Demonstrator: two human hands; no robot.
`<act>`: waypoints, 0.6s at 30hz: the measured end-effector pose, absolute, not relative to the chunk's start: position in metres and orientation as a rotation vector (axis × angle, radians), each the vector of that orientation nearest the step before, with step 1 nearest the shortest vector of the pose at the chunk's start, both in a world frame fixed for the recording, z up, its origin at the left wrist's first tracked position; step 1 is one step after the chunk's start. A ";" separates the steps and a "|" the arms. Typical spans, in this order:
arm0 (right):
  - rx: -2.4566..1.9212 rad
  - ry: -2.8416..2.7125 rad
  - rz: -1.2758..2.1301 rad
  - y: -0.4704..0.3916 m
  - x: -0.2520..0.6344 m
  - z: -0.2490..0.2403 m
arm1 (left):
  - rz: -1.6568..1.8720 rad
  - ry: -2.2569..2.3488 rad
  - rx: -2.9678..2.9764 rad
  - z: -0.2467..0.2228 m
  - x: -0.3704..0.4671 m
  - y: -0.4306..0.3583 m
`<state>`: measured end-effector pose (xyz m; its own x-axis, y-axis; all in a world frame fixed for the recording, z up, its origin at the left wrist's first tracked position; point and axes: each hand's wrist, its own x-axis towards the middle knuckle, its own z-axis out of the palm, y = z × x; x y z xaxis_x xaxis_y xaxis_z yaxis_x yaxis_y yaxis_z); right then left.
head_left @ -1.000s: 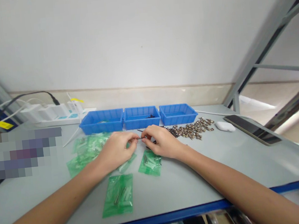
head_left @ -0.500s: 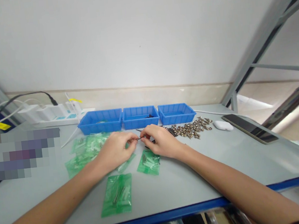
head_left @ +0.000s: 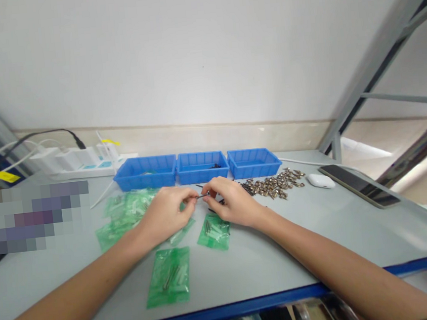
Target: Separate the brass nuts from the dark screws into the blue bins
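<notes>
My left hand (head_left: pixel 170 208) is closed in a pinch on one end of a thin dark screw-like piece (head_left: pixel 202 196). The fingers of my right hand (head_left: pixel 227 199) pinch its other end, so the piece spans the small gap between both hands. Just below my right hand lies a small green plastic bag (head_left: pixel 213 234) with screws and pale plugs showing through. Another green bag (head_left: pixel 169 276) rests nearer the table's front edge. More green bags (head_left: pixel 127 212) are heaped behind and left of my left hand. Dark small parts lie partly hidden behind my right hand.
Three blue bins stand along the wall: a left one (head_left: pixel 143 182), a middle one (head_left: pixel 203 175) holding a few dark parts, and a right one (head_left: pixel 255 171). Brass-coloured metal parts (head_left: pixel 277 184) are piled to the right, near a white earbud case (head_left: pixel 321 181) and a phone (head_left: pixel 359 185).
The whole view has shifted slightly. Both hands stay in nearly the same pose, still pinching the thin dark piece between them.
</notes>
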<state>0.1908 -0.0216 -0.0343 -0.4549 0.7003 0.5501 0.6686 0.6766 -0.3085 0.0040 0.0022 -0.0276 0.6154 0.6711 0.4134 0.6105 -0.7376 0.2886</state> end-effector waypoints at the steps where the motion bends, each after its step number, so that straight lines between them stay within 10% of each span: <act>1: -1.046 -2.225 0.062 -0.022 0.191 -0.034 | 0.776 1.081 2.716 -0.028 0.004 0.002; 18: -1.074 -2.190 0.055 -0.023 0.191 -0.034 | 0.745 1.049 2.717 -0.030 0.004 0.002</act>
